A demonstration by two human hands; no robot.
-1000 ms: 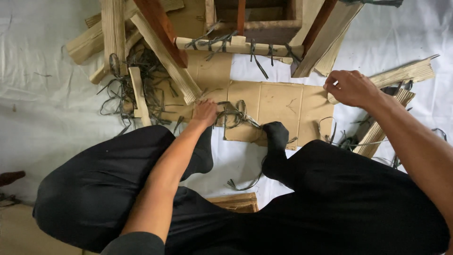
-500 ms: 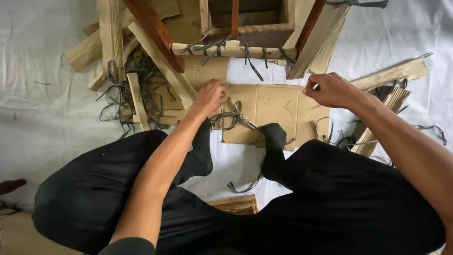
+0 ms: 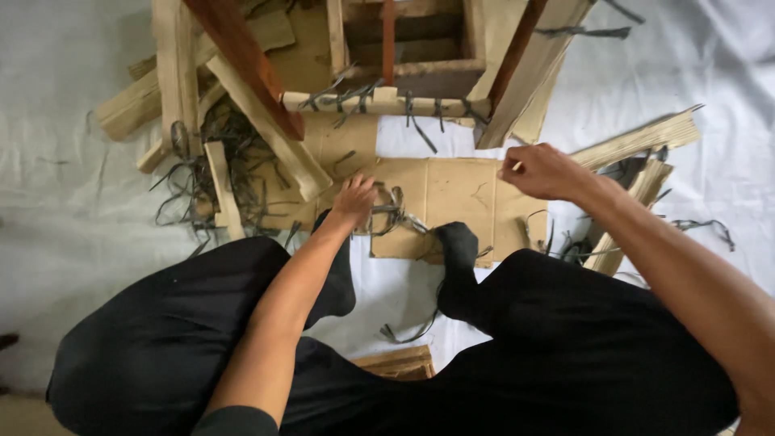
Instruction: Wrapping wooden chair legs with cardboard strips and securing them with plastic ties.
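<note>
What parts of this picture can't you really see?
- Head view: the wooden frame is cut off by the top edge.
- What the right hand pinches is hidden by its curled fingers.
- The left hand covers whatever strands of the dark strips it grips.
- The flat wood piece is half hidden between the black trouser legs.

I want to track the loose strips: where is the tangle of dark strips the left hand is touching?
The tangle of dark strips lies centre-frame on the cardboard sheet, beside the left hand.
</note>
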